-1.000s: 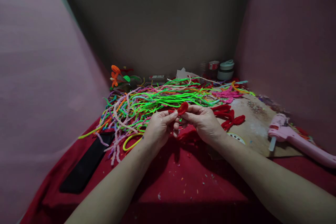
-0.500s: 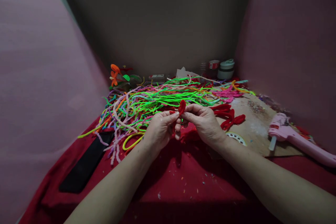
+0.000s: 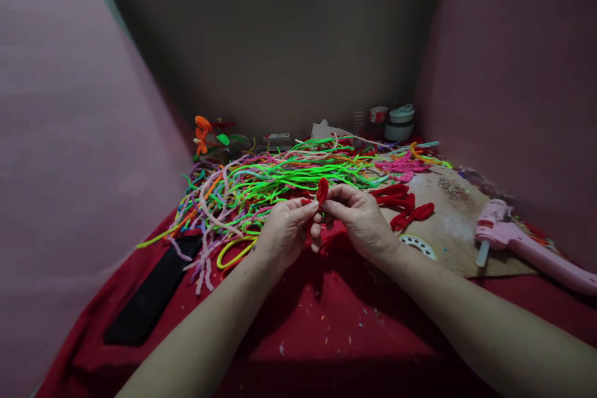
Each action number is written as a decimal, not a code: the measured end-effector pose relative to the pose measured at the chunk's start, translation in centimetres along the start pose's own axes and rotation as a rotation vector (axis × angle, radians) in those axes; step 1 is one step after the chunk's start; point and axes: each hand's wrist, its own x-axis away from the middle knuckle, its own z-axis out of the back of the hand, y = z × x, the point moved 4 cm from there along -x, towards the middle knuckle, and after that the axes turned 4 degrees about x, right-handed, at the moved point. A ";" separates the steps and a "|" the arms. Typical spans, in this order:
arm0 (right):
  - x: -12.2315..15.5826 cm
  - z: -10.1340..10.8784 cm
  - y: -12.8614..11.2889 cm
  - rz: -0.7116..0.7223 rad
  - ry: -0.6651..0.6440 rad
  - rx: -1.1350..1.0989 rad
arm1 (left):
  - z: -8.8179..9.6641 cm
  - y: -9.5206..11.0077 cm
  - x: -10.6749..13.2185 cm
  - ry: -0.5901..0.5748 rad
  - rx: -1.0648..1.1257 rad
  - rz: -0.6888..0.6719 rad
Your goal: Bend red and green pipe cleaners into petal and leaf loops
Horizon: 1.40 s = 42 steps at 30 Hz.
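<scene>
Both hands meet over a red cloth (image 3: 326, 329) and pinch a small loop of red pipe cleaner (image 3: 322, 189) between them. My left hand (image 3: 284, 230) grips its lower left end with thumb and fingers closed. My right hand (image 3: 361, 221) pinches the loop from the right. Just behind the hands lies a big tangle of coloured pipe cleaners (image 3: 280, 177), mostly bright green. Several shaped red pipe cleaner pieces (image 3: 403, 205) lie to the right of my right hand.
A pink glue gun (image 3: 517, 242) rests on a brown board (image 3: 457, 230) at the right. A black flat strip (image 3: 149, 298) lies at the left. Orange pipe cleaner flowers (image 3: 205, 134), jars (image 3: 398, 123) and a small box stand at the back wall. Pink walls close both sides.
The red loop has turned from flat to edge-on between my fingers. Both hands stay in nearly the same place.
</scene>
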 end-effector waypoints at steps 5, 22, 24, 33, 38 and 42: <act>0.1 -0.4 -0.1 -0.023 -0.020 0.006 | -0.1 0.0 0.0 0.004 -0.023 -0.009; -0.4 0.9 -1.2 -0.041 0.199 0.123 | 0.2 0.8 0.1 0.261 -0.604 -0.305; -0.4 1.1 -1.1 -0.037 0.231 0.131 | 0.1 0.8 0.1 0.261 -0.612 -0.305; -0.2 -0.2 -0.2 -0.069 -0.026 -0.005 | -0.3 1.1 0.5 0.222 -0.435 -0.261; -0.3 -0.2 0.0 -0.095 -0.016 -0.006 | -0.2 0.7 0.1 0.167 -0.431 -0.246; -0.3 -0.1 0.2 -0.144 0.022 0.043 | 0.0 0.5 -0.2 0.171 -0.453 -0.270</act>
